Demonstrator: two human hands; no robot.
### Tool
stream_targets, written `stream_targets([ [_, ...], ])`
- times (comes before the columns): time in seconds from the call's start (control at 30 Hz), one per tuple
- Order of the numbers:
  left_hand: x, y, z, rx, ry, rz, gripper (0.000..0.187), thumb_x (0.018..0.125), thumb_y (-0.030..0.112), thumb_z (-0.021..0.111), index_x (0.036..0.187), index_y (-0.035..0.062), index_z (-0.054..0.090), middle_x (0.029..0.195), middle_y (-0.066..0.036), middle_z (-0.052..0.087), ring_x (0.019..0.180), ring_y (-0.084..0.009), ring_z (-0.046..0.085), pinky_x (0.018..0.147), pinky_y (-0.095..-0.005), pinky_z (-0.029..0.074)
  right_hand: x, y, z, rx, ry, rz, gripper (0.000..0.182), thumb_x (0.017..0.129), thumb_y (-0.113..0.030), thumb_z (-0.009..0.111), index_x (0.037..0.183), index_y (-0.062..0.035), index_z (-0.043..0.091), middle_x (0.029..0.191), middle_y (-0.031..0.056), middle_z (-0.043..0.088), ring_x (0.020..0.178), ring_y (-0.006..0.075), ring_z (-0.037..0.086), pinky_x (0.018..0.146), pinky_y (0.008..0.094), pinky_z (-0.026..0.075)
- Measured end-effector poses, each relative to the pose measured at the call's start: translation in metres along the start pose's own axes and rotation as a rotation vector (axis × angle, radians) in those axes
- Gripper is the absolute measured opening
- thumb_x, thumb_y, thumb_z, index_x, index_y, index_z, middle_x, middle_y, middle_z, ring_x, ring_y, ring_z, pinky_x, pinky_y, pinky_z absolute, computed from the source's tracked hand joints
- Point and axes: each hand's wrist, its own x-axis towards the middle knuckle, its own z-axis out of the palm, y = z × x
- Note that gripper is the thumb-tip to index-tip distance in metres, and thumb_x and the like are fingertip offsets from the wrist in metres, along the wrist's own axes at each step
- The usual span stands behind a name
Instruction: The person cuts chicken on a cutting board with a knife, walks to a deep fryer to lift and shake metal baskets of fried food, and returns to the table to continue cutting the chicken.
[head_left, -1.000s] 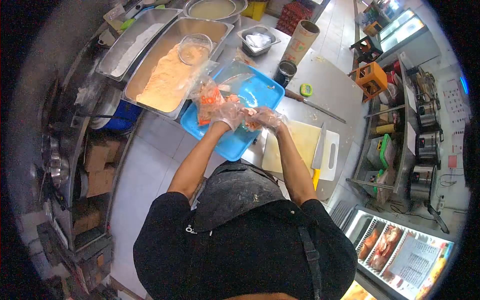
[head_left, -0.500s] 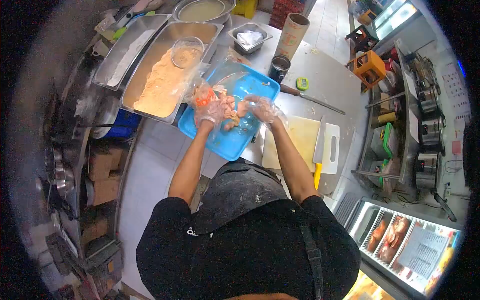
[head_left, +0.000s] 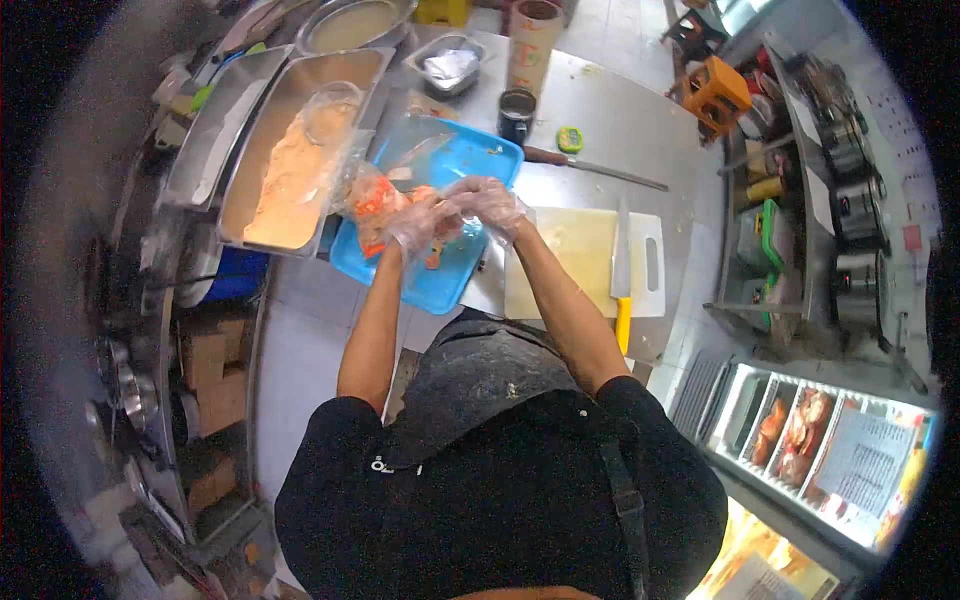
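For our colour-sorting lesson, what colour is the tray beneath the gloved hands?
The tray is bright blue; it shows best in the head view.

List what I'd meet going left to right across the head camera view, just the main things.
Pan of white powder → pan of orange powder → blue tray → cutting board → printed sheet.

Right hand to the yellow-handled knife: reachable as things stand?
Likely yes: the knife lies uncovered on the cutting board, its handle toward the wearer. The right hand, over the blue tray, would first need to move across.
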Motion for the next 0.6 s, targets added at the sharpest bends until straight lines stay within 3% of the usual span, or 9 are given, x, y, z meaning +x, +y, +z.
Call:
stream_targets([
  [0.07,-0.005,0.033,0.018,-0.217,-0.073,-0.186,0.028,0.077,0.033,0.054,0.086,0.006,0.058,0.082,-0.004,0.06,0.061,-0.0116,0.054,0.058,-0.0249,0.045,-0.021,-0.01,-0.02,-0.128,0.003,-0.003,0.023,0.071,-0.018,0.066,0.087,-0.0033,0.062,0.074,0.003,0.06,0.068,0.0112,0.055,0.065,0.0255,0.045],
  [0.13,-0.008,0.06,0.037,0.087,-0.066,-0.183,0.022,0.078,0.027,0.054,0.088,0.0086,0.06,0.082,-0.001,0.06,0.052,-0.0071,0.047,0.052,-0.0194,0.043,-0.049,-0.007,-0.042,-0.351,0.093,-0.041,0.03,0.07,-0.03,0.066,0.087,-0.005,0.064,0.085,0.0074,0.063,0.078,0.0167,0.057,0.071,0.0272,0.045],
  [0.2,-0.012,0.076,0.071,0.078,-0.119,-0.154,0.023,0.08,0.025,0.052,0.091,0.0066,0.061,0.083,-0.002,0.061,0.059,-0.0092,0.05,0.059,-0.0209,0.044,-0.09,0.034,-0.083,-0.502,0.33,-0.417,0.02,0.078,-0.024,0.054,0.086,-0.0077,0.064,0.086,0.0107,0.062,0.083,0.023,0.058,0.076,0.0317,0.044],
  [0.27,-0.006,0.069,0.099,0.11,-0.193,0.071,0.023,0.08,0.023,0.051,0.093,0.0074,0.062,0.085,0.0,0.062,0.071,-0.011,0.053,0.068,-0.0231,0.045,-0.135,0.109,-0.135,-0.866,0.586,-0.125,0.027,0.076,-0.028,0.055,0.09,-0.0067,0.061,0.089,0.0117,0.06,0.084,0.0283,0.057,0.078,0.0346,0.044],
  [0.33,0.018,0.04,0.131,-0.015,-0.223,0.093,0.022,0.08,0.024,0.051,0.092,0.0094,0.063,0.091,-0.001,0.062,0.083,-0.0146,0.055,0.076,-0.0267,0.044,-0.197,0.063,-0.133,-0.492,0.836,0.446,0.034,0.071,-0.034,0.058,0.089,-0.0056,0.061,0.088,0.0137,0.059,0.083,0.0297,0.056,0.076,0.0369,0.044],
  [0.37,0.021,0.044,0.151,0.166,-0.204,0.25,0.024,0.081,0.026,0.05,0.094,0.0112,0.063,0.094,-0.004,0.062,0.085,-0.0174,0.056,0.075,-0.0283,0.044,-0.214,0.074,-0.133,-0.489,0.848,0.454,0.034,0.071,-0.034,0.058,0.089,-0.0056,0.061,0.088,0.0137,0.059,0.083,0.0297,0.056,0.076,0.0369,0.044],
  [0.43,0.024,0.049,0.189,0.345,-0.204,0.413,0.025,0.081,0.028,0.05,0.096,0.013,0.062,0.097,-0.007,0.061,0.087,-0.0203,0.057,0.075,-0.03,0.044,-0.236,0.111,-0.134,-1.02,0.857,0.62,0.033,0.07,-0.033,0.057,0.086,-0.0045,0.061,0.084,0.015,0.059,0.084,0.0302,0.056,0.075,0.0369,0.045],
  [0.53,0.028,0.027,0.228,0.63,-0.342,0.243,0.031,0.08,0.036,0.049,0.096,0.0124,0.061,0.098,-0.015,0.059,0.09,-0.0279,0.055,0.078,-0.0349,0.043,-0.245,0.162,-0.142,-1.05,0.877,0.45,0.028,0.069,-0.024,0.057,0.086,-0.0023,0.059,0.088,0.0217,0.059,0.084,0.0333,0.057,0.075,0.0382,0.045],
  [0.6,0.038,-0.037,0.241,1.001,-0.284,0.458,0.035,0.076,0.041,0.052,0.094,0.0121,0.061,0.096,-0.017,0.057,0.092,-0.0318,0.052,0.08,-0.0389,0.041,-0.249,0.142,-0.142,-0.868,0.926,0.536,0.027,0.069,-0.022,0.055,0.087,-0.0027,0.059,0.088,0.0217,0.059,0.084,0.0353,0.057,0.075,0.0392,0.045],
])
